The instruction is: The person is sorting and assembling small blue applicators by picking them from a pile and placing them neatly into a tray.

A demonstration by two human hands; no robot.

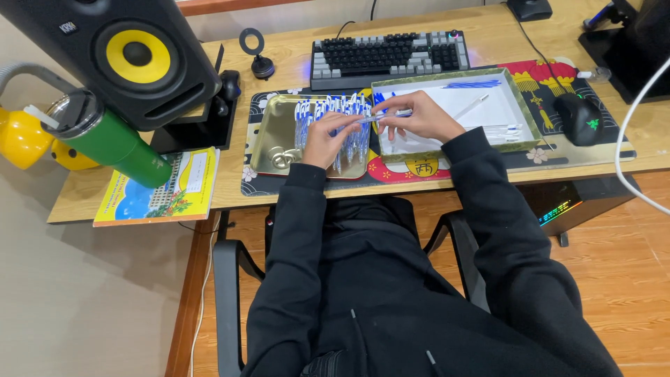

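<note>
Seated person in black sleeves at wooden desk (293,52). Left hand (322,138) and right hand (419,115) both closed on one blue-and-white pen (382,116), held level between them above seam of two trays. Metal tray (269,136) at left packed with similar pens (333,112); green-rimmed box (523,105) at right holds loose parts. Keyboard (387,56) behind, mouse (579,119) at right.

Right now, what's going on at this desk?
A person seated at the desk holds one pen between both hands: left hand, right hand. The hands meet over the gap between two trays. The metal tray on the left holds a batch of blue-and-white pens. The green-rimmed box on the right holds a few loose pen parts. A keyboard sits behind them, a mouse to the right.
</note>
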